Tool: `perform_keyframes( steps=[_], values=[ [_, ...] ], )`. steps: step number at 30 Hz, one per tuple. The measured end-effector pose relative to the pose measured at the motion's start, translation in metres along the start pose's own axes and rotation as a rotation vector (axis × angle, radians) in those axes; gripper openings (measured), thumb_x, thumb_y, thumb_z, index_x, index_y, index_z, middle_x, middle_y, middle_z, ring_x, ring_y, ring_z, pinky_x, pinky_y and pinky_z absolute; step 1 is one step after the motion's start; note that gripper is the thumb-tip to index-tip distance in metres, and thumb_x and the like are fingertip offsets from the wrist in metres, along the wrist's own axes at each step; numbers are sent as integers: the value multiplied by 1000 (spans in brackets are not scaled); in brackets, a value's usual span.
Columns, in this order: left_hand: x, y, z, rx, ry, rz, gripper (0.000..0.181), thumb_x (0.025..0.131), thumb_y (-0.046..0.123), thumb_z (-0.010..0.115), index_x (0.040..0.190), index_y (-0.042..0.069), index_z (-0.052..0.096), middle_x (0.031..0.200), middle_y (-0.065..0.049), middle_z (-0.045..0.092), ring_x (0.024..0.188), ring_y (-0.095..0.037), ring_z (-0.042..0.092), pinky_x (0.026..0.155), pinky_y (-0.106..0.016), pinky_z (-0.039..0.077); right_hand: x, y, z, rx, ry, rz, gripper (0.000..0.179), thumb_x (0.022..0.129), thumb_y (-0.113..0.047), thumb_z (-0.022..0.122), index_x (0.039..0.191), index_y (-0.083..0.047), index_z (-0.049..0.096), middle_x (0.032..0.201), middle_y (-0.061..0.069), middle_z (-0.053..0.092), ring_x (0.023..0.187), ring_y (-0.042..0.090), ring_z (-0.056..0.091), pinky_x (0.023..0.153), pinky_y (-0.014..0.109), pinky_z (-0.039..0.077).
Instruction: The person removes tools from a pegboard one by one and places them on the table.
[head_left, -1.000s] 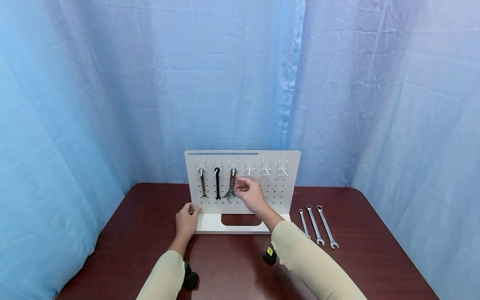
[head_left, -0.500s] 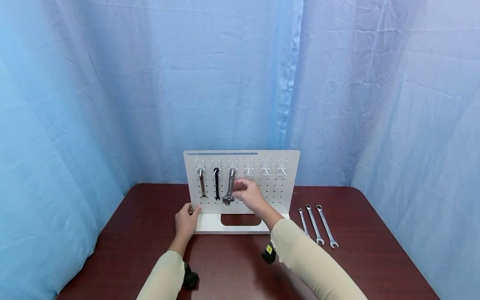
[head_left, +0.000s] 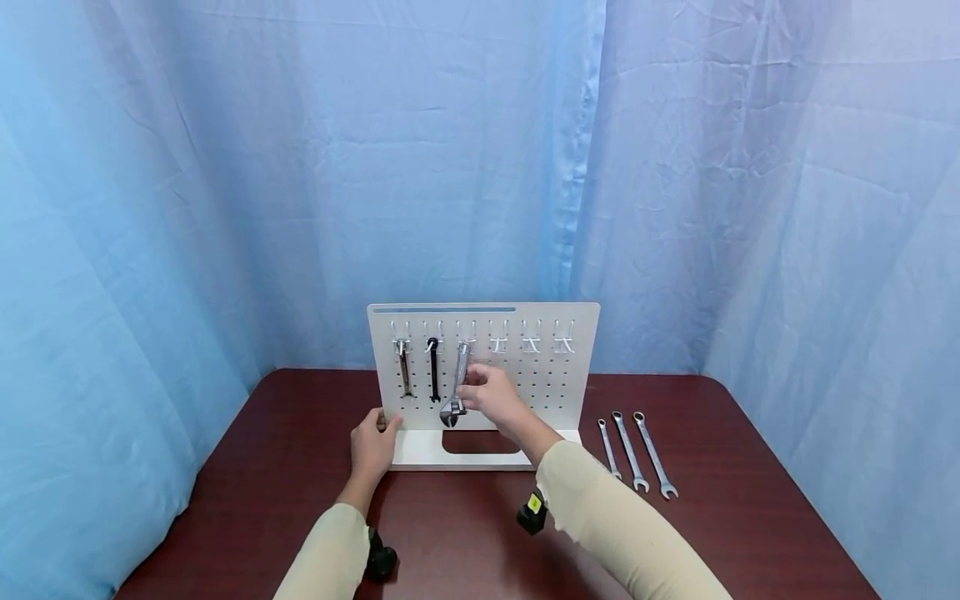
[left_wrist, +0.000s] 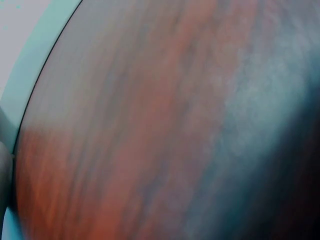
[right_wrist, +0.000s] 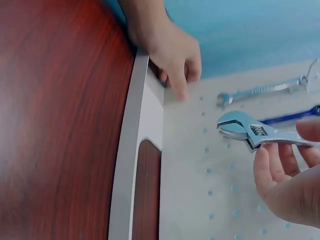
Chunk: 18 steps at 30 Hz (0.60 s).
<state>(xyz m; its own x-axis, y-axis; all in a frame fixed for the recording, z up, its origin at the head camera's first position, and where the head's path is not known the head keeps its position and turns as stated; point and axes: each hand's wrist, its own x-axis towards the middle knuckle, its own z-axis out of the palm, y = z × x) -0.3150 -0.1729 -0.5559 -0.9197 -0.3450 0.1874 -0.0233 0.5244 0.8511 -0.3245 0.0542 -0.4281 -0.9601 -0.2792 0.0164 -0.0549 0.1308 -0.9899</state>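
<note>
A silver adjustable wrench (head_left: 461, 365) hangs down in front of the white pegboard (head_left: 551, 410), its top end at the third hook from the left. My right hand (head_left: 498, 400) pinches its handle between thumb and fingers; the wrench's jaw end (right_wrist: 240, 127) points down, tilted out from the board. At the board's lower left edge my left hand (head_left: 372, 442) grips the side, thumb in front and other fingers partly hidden. To the left hang a combination wrench (head_left: 406, 371) and a black wrench (head_left: 434, 371), each on its own hook.
Three silver combination wrenches (head_left: 630, 450) lie side by side on the dark red table (head_left: 450, 533), right of the board. Bare white hooks (head_left: 532, 343) line the board's right half. Blue curtains (head_left: 375, 183) surround the table. The left wrist view is mostly blurred tabletop.
The adjustable wrench has turned, and its jaw end has swung downward and away from the board. My right hand has moved slightly down and left with it. My left hand stays put.
</note>
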Motion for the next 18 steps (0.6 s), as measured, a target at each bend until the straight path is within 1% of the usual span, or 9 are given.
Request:
perform_keyframes(
  steps=[3, 5, 7, 10, 12, 14, 16, 18],
  values=[
    [0, 0, 0, -2, -2, 2, 38, 98, 22, 69, 127, -3, 62, 118, -22, 66, 112, -34, 61, 93, -50, 50, -6, -6, 7, 38, -18, 18, 26, 96, 1, 61, 120, 10, 64, 118, 25, 63, 105, 35, 64, 87, 38, 57],
    [1, 0, 1, -2, -1, 6, 38, 98, 22, 68, 126, -3, 62, 118, -22, 66, 112, -34, 61, 93, -50, 50, -10, -9, 10, 50, -35, 10, 27, 98, 1, 59, 123, 12, 63, 122, 30, 61, 108, 40, 62, 87, 38, 57],
    [1, 0, 1, -2, 1, 3, 38, 98, 22, 69, 126, -3, 62, 117, -22, 66, 112, -34, 61, 93, -50, 50, -12, -9, 12, 63, -51, 1, 28, 99, 0, 58, 124, 12, 62, 123, 32, 59, 109, 43, 62, 85, 38, 58],
    [1, 0, 1, 0, 3, 1, 37, 98, 22, 69, 125, -3, 63, 117, -22, 66, 111, -34, 62, 93, -50, 51, -14, -8, 14, 117, -60, 17, 29, 100, -1, 58, 125, 14, 61, 122, 33, 59, 106, 39, 65, 83, 37, 58],
    [1, -1, 1, 0, 5, -1, 38, 98, 22, 69, 125, -3, 63, 117, -22, 66, 111, -35, 62, 93, -50, 51, -16, -7, 14, 165, -66, 37, 31, 100, -1, 59, 125, 17, 59, 124, 33, 60, 101, 33, 68, 82, 36, 59],
    [2, -1, 2, 2, 3, -4, 38, 97, 21, 69, 126, -3, 62, 117, -22, 66, 112, -35, 62, 94, -50, 50, -17, -7, 14, 215, -69, 52, 31, 99, -1, 59, 123, 19, 58, 125, 32, 61, 95, 26, 69, 81, 36, 59],
    [2, -2, 1, 5, 2, -7, 39, 97, 22, 70, 126, -3, 62, 118, -22, 66, 112, -35, 62, 94, -50, 50, -21, -9, 13, 237, -75, 53, 30, 99, -1, 59, 119, 21, 57, 123, 29, 64, 89, 21, 69, 79, 36, 59],
    [2, -2, 1, 6, 3, -14, 39, 97, 22, 70, 126, -3, 63, 118, -21, 66, 112, -34, 62, 95, -49, 50, -24, -12, 13, 250, -80, 55, 26, 98, -1, 60, 114, 20, 60, 119, 25, 67, 86, 20, 69, 78, 37, 59]
  ],
)
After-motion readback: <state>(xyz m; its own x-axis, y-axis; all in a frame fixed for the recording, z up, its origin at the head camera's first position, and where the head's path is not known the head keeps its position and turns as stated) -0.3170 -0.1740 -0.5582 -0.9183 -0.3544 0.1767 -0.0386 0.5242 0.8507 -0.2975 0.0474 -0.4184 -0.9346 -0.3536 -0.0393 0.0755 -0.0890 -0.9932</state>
